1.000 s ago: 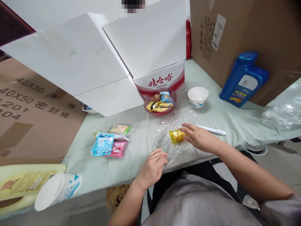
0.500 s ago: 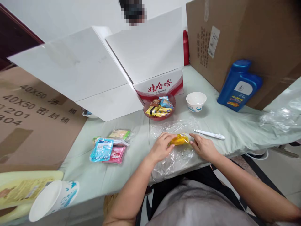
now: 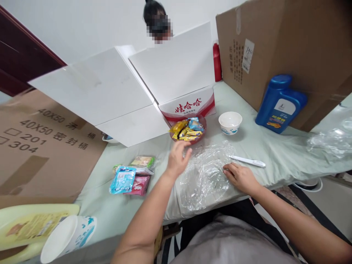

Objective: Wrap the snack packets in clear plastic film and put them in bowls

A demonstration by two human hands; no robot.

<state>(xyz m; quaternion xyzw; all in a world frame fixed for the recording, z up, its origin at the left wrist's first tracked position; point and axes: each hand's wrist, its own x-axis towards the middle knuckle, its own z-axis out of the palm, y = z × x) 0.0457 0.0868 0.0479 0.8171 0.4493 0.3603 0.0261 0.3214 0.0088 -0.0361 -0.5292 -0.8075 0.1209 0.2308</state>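
Note:
My left hand [image 3: 177,158] is just in front of the reddish see-through bowl [image 3: 203,135], its fingers apart and nothing in them. In that bowl lie a yellow snack packet [image 3: 178,127], a blue packet [image 3: 195,124] and striped yellow packets [image 3: 189,135]. My right hand [image 3: 240,177] rests with its fingers stretched out at the right edge of a crumpled clear plastic sheet [image 3: 205,179]. Just beyond it lies a white utility knife [image 3: 249,161].
A white paper bowl [image 3: 230,123] and a blue bottle [image 3: 280,106] stand to the right. Several snack packs [image 3: 132,176] lie at left, near a tipped paper cup [image 3: 68,238]. White cartons [image 3: 96,84] and brown boxes [image 3: 275,44] surround the table; a person's head shows behind.
The yellow packet has gone from the plastic sheet into the reddish bowl, let go by my left hand. That hand has moved forward and left. My right hand stays by the sheet.

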